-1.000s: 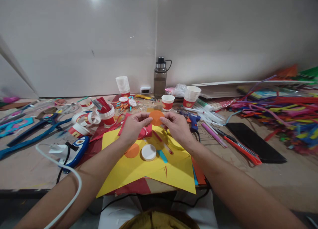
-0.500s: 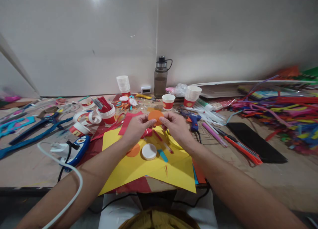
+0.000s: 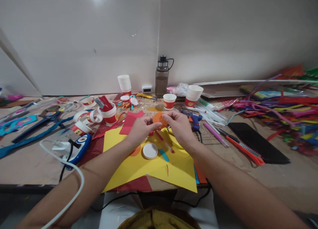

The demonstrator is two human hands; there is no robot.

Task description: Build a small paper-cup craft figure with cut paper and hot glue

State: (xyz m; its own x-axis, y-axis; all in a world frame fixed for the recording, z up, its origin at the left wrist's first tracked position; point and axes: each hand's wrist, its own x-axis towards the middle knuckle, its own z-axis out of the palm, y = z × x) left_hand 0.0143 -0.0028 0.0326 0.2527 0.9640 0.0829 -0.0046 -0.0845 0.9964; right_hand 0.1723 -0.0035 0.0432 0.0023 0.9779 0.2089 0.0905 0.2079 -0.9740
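Between my two hands I hold an orange paper disc (image 3: 159, 117) up above the table. My left hand (image 3: 142, 128) pinches its left edge between thumb and fingers. On the disc's right side, the thumb and fingers of my right hand (image 3: 177, 126) grip it. Below lies a yellow paper sheet (image 3: 139, 169), bearing a round white cup base (image 3: 150, 151), a small blue strip (image 3: 163, 155) and a second orange disc (image 3: 136, 151), partly covered by my left forearm. Red paper (image 3: 129, 123) lies beyond my left wrist.
A blue glue gun (image 3: 196, 121), purple stick (image 3: 216, 135), orange cutter (image 3: 244, 149) and black phone (image 3: 258, 142) lie on the right. Paper cups (image 3: 193, 96) and a water bottle (image 3: 162, 78) stand behind. Left are a blue power strip (image 3: 83, 148), white cable (image 3: 79, 176) and scissors (image 3: 37, 126).
The orange disc has turned slightly in my fingers, and my right hand now covers more of its right side. The whole view has shifted a little.
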